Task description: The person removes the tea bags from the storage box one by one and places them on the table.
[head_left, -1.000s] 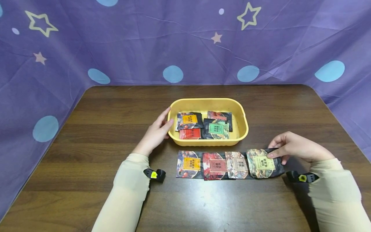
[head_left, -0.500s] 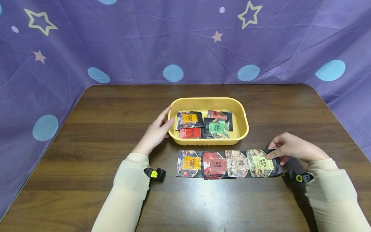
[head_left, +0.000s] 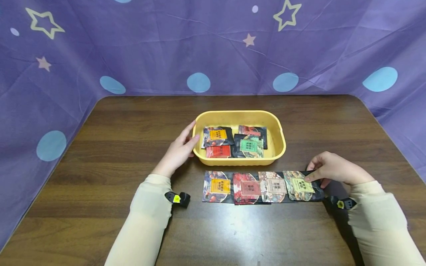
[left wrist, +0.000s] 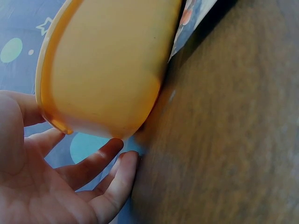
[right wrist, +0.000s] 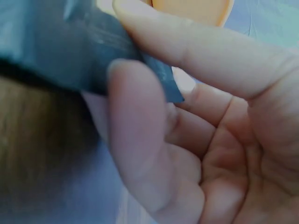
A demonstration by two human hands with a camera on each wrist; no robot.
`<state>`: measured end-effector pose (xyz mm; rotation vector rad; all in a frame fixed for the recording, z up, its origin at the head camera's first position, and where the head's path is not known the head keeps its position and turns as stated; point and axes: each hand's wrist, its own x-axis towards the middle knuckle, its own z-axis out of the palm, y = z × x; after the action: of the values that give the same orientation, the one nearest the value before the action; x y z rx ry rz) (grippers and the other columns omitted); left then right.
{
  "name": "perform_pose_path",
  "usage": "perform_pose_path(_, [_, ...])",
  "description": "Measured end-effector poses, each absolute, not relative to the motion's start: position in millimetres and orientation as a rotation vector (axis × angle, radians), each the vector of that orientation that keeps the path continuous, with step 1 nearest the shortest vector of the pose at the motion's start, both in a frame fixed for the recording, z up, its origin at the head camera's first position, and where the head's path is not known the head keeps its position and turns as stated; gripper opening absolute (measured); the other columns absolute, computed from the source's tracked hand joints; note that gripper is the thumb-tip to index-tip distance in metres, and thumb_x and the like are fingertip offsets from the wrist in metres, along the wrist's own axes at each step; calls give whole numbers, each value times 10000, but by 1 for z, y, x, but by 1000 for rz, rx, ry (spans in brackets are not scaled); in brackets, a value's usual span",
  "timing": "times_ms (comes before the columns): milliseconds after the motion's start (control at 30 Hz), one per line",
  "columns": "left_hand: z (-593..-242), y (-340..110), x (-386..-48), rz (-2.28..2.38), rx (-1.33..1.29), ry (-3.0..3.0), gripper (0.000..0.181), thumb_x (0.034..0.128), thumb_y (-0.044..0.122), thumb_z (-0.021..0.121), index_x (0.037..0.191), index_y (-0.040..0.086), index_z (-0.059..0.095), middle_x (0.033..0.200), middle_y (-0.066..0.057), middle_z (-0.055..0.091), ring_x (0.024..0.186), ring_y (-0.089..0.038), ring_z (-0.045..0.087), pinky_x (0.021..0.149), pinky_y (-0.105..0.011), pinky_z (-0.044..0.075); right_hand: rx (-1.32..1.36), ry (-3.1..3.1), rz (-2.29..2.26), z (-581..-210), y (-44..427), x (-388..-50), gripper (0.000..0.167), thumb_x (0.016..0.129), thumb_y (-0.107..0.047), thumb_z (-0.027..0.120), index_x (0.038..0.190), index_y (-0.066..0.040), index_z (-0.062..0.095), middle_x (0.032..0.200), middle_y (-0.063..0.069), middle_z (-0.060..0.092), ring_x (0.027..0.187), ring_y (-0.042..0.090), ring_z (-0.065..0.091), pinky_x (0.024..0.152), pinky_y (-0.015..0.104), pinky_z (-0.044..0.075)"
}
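Note:
My right hand [head_left: 339,168] pinches the black end of a green-labelled tea packet [head_left: 301,186] between thumb and fingers. In the right wrist view the thumb lies on one face of the dark packet [right wrist: 70,42]. That packet ends a row, overlapping the beige-labelled packet [head_left: 273,187]; left of it come a red packet [head_left: 249,189] and an orange-labelled packet [head_left: 219,187]. My left hand [head_left: 176,153] holds the left end of a yellow plastic basin [head_left: 241,162], thumb at the rim; the left wrist view shows its fingers [left wrist: 100,161] beside the basin's end.
Inside the basin lie several more packets, among them an orange-labelled one [head_left: 217,136], a red one [head_left: 218,151] and a green one [head_left: 249,146]. The brown wooden table [head_left: 116,184] ends against a purple curtain [head_left: 159,48] at the back.
My right hand has shifted the green-labelled packet slightly left and lowered it, and it is now a little tilted. The left hand and the basin keep their places.

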<state>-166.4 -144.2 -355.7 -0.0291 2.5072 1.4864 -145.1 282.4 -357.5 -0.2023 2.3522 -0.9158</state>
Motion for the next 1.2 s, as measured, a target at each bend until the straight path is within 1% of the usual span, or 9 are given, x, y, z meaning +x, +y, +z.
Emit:
perform_pose_path(167, [-356, -144, -166, 1488, -36, 2507, 572, 1052, 366, 444, 1578, 360, 222, 1246, -193, 535, 1045, -291, 600, 837, -381, 580, -194, 2361, -906, -357, 280, -145, 258, 800, -118, 801, 905, 56, 644, 738, -33, 600, 624, 123, 591, 547, 327, 578])
perform_pose_path(333, [-355, -144, -166, 1482, -42, 2512, 567, 1051, 371, 445, 1574, 372, 228, 1236, -184, 529, 1041, -288, 599, 836, -379, 581, -197, 2371, -901, -356, 280, -144, 308, 796, -133, 809, 950, 63, 627, 780, -6, 614, 643, 131, 583, 539, 337, 571])
perform_pose_path(500, [-355, -144, -166, 1481, -38, 2512, 568, 1050, 374, 446, 1574, 374, 227, 1239, -186, 534, 1043, -288, 601, 838, -380, 582, -207, 2398, -871, -354, 279, -144, 349, 780, -165, 821, 980, 38, 620, 814, 28, 625, 693, 146, 585, 540, 338, 571])
perform_pose_path(633, [-355, -144, -166, 1482, -39, 2509, 567, 1050, 376, 446, 1573, 376, 227, 1244, -187, 531, 1051, -291, 599, 843, -384, 581, -232, 2448, -808, -351, 277, -144, 365, 756, -195, 835, 977, 11, 629, 817, 38, 601, 720, 160, 577, 538, 329, 569])
perform_pose_path(767, [-356, -144, -166, 1482, -44, 2505, 567, 1050, 378, 445, 1573, 381, 224, 1250, -185, 523, 1061, -293, 595, 850, -386, 580, -250, 2491, -757, -350, 275, -144, 364, 739, -209, 843, 969, -11, 641, 809, 39, 559, 713, 163, 559, 532, 326, 558])
perform_pose_path(967, [-356, -144, -166, 1478, -43, 2509, 567, 1051, 379, 443, 1574, 377, 224, 1231, -180, 515, 1050, -292, 595, 848, -385, 580, -277, 2517, -734, -349, 274, -144, 370, 738, -213, 842, 972, -13, 638, 789, 29, 526, 694, 158, 545, 518, 321, 547])
perform_pose_path(1200, [-355, -144, -166, 1479, -39, 2507, 568, 1051, 381, 443, 1574, 377, 222, 1227, -179, 515, 1047, -289, 593, 851, -388, 580, -306, 2535, -699, -347, 275, -142, 382, 762, -252, 833, 995, -15, 644, 793, 26, 533, 677, 153, 540, 516, 317, 538])
